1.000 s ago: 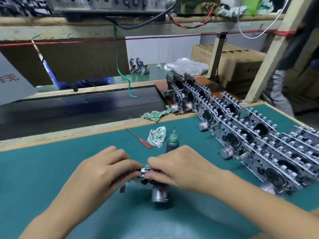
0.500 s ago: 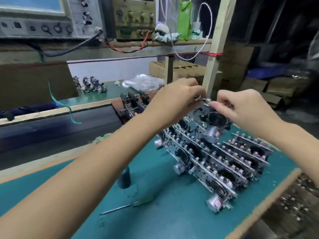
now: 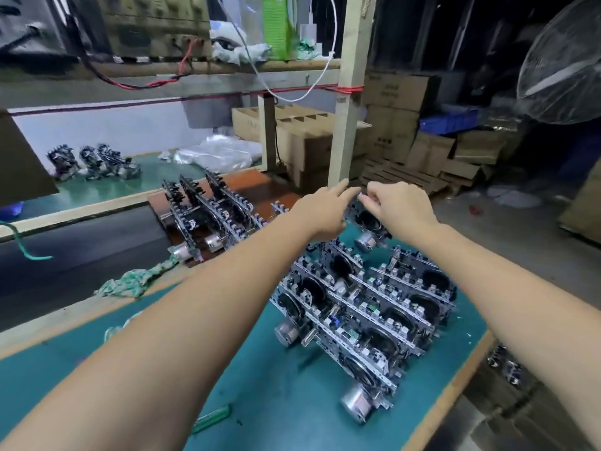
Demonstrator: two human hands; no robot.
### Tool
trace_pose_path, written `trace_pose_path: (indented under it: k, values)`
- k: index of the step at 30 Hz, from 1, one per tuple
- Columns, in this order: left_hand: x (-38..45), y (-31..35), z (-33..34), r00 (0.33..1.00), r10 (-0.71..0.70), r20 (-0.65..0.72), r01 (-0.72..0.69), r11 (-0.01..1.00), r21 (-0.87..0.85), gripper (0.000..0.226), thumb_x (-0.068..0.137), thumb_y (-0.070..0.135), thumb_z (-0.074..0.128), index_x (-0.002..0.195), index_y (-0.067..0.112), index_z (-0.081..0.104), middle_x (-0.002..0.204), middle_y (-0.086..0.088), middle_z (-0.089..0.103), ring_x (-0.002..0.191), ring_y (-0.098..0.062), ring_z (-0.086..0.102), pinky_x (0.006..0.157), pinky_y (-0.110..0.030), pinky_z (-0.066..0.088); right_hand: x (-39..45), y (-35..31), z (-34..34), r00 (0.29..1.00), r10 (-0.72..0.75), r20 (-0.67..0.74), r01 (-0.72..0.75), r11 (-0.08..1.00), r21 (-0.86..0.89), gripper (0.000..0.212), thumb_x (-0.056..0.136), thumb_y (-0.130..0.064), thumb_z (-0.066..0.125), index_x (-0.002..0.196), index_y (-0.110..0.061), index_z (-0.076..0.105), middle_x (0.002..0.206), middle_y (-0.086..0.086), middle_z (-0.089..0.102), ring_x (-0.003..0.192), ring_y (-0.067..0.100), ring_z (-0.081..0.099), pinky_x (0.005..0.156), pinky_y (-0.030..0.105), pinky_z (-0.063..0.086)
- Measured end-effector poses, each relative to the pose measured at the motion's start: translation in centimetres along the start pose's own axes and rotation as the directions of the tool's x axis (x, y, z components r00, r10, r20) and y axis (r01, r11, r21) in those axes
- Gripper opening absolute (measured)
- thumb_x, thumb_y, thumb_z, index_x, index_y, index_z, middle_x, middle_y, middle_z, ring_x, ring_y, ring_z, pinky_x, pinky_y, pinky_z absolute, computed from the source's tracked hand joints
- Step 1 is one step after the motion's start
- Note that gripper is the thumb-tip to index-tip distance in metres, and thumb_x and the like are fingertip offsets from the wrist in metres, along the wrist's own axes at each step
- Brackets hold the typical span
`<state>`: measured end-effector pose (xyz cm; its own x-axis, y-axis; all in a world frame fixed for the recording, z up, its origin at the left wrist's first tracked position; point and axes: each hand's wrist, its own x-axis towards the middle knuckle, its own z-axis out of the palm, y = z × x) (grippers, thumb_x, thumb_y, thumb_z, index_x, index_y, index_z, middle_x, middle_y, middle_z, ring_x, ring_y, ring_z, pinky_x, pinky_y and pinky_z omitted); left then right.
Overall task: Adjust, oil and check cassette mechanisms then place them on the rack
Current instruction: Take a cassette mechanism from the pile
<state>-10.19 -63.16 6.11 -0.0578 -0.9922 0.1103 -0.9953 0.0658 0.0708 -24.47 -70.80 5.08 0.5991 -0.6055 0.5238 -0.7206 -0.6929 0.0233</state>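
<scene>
Both hands are reaching farther over the desk (image 3: pixel 292 385), the right hand (image 3: pixel 401 208) pinching the cassette mechanism (image 3: pixel 367 221) and the left hand (image 3: pixel 320 211) steadying it with spread fingers; seat it squarely in the rack row (image 3: pixel 367 307).

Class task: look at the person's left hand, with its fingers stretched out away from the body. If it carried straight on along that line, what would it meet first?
Probably the pale wooden post: the left hand points its fingers up-right toward the post's base, just left of the held cassette mechanism. Depth is unclear.

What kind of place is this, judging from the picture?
Probably a small electronics assembly workshop: rows of cassette mechanisms on a green bench mat, test instruments on the shelf, stacked cardboard boxes behind.
</scene>
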Motion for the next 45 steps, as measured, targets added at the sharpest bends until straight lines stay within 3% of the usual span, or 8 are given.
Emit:
trace_pose_path:
  k: [9, 17, 21, 26, 30, 35, 41, 45]
  values:
    - [1.5, -0.3, 4.3, 0.999, -0.035, 0.025, 0.036, 0.999, -0.013, 0.042, 0.100, 0.022, 0.039, 0.142, 0.018, 0.037, 0.139, -0.011, 0.049, 0.121, -0.029, 0.049, 0.094, -0.039, 0.041, -1.4, -0.3, 3.4, 0.971, 0.021, 0.239, -0.009, 0.999, -0.048, 0.030, 0.098, -0.043, 0.042, 0.088, -0.019, 0.057, 0.099, 0.011, 0.067, 0.094, 0.031, 0.061, 0.064, 0.031, 0.030]
    - [-0.1, 0.5, 3.6, 0.999, -0.013, -0.035, 0.014, 0.999, 0.031, 0.042, 0.102, 0.033, 0.034, 0.141, 0.018, 0.039, 0.149, -0.004, 0.035, 0.130, -0.024, 0.040, 0.098, -0.040, 0.040, -1.4, -2.0, 0.8, 0.980, -0.029, 0.195, 0.074, 0.971, -0.229, 0.035, 0.096, -0.042, 0.042, 0.114, -0.013, 0.050, 0.111, 0.008, 0.065, 0.103, 0.027, 0.061, 0.078, 0.034, 0.038]
    - [-6.3, 0.5, 0.9, 0.967, -0.050, -0.251, 0.043, 0.998, -0.035, 0.029, 0.092, 0.023, 0.046, 0.118, 0.016, 0.057, 0.122, -0.003, 0.058, 0.112, -0.024, 0.051, 0.092, -0.042, 0.042, -3.5, -6.7, -3.6, 0.983, -0.021, 0.180, 0.002, 0.994, 0.107, 0.025, 0.094, -0.042, 0.046, 0.094, -0.019, 0.056, 0.098, 0.004, 0.065, 0.092, 0.026, 0.060, 0.069, 0.034, 0.039]
    - [-21.8, -0.3, -0.9, 0.923, -0.212, -0.321, 0.142, 0.963, -0.228, 0.026, 0.081, 0.041, 0.050, 0.093, 0.024, 0.066, 0.090, 0.012, 0.061, 0.087, -0.007, 0.050, 0.076, -0.028, 0.041, -9.7, -15.3, -8.0, 0.927, -0.244, 0.284, 0.018, 0.787, 0.617, 0.025, 0.086, -0.051, 0.053, 0.077, -0.028, 0.054, 0.071, -0.009, 0.060, 0.068, 0.010, 0.053, 0.065, 0.034, 0.044]
    - [-34.8, 0.8, -0.2, 0.755, -0.575, -0.314, 0.416, 0.791, -0.448, 0.027, 0.076, 0.050, 0.046, 0.084, 0.033, 0.065, 0.079, 0.017, 0.062, 0.076, 0.001, 0.054, 0.065, -0.019, 0.041, -14.5, -23.8, -8.2, 0.850, -0.452, 0.271, 0.017, 0.538, 0.843, 0.026, 0.084, -0.054, 0.052, 0.079, -0.029, 0.053, 0.074, -0.012, 0.061, 0.063, 0.006, 0.052, 0.067, 0.032, 0.047]
    - [-47.2, 0.3, 1.8, 0.496, -0.817, -0.294, 0.743, 0.575, -0.343, 0.017, 0.087, 0.040, 0.056, 0.088, 0.027, 0.067, 0.077, 0.022, 0.053, 0.075, 0.006, 0.046, 0.069, -0.020, 0.039, -18.7, -36.1, -5.9, 0.620, -0.714, 0.325, 0.027, 0.433, 0.901, 0.023, 0.090, -0.046, 0.053, 0.080, -0.024, 0.054, 0.077, -0.007, 0.064, 0.071, 0.015, 0.057, 0.073, 0.036, 0.047]
    - [-60.7, -0.4, 1.7, 0.261, -0.948, -0.183, 0.962, 0.270, -0.027, 0.023, 0.092, 0.034, 0.056, 0.112, 0.024, 0.064, 0.112, 0.008, 0.061, 0.110, -0.014, 0.054, 0.090, -0.032, 0.044, -25.2, -50.8, -6.1, 0.397, -0.892, 0.215, 0.090, 0.271, 0.958, 0.016, 0.094, -0.035, 0.052, 0.087, -0.021, 0.056, 0.093, 0.003, 0.067, 0.090, 0.022, 0.060, 0.075, 0.031, 0.040]
    - [-66.7, -0.4, -0.8, 0.206, -0.867, -0.454, 0.978, 0.175, 0.110, 0.042, 0.063, 0.012, 0.086, 0.102, 0.006, 0.070, 0.097, -0.015, 0.064, 0.087, -0.036, 0.063, 0.071, -0.046, 0.053, -26.5, -58.3, -8.7, 0.402, -0.910, -0.104, 0.396, 0.070, 0.916, 0.030, 0.092, -0.017, 0.053, 0.121, -0.014, 0.050, 0.121, 0.007, 0.051, 0.112, 0.026, 0.047, 0.089, 0.038, 0.039]
